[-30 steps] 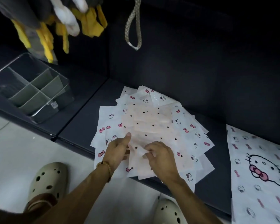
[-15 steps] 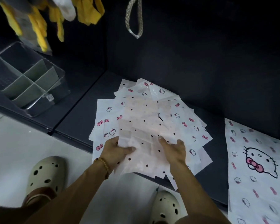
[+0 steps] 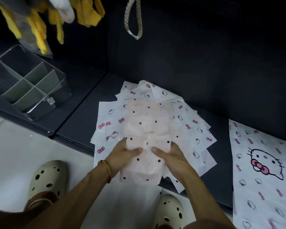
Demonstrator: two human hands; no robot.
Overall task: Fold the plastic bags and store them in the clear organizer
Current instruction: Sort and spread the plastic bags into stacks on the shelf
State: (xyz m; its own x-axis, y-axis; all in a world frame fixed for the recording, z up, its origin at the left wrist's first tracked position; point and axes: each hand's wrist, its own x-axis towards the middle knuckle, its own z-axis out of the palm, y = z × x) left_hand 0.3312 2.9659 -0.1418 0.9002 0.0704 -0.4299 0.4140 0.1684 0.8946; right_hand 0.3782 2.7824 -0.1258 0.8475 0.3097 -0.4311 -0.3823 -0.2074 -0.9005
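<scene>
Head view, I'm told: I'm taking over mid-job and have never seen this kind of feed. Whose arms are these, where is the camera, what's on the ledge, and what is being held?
There is no machine here: these are a person's own bare arms. The one camera sits on their head and looks forward and down, so you also see their two clogs on the pale floor.

The left hand, with a bead bracelet at the wrist, and the right hand each grip a side of a pale pink dotted bag, thumbs on top. It lies over a fanned pile of white cartoon-cat bags on the dark ledge, its near end hanging past the edge.

To the right lies one larger cat-print bag. At far left stands the clear organizer with grey-green dividers; no bags are visible in it. Yellow gloves and a braided loop hang above.
</scene>
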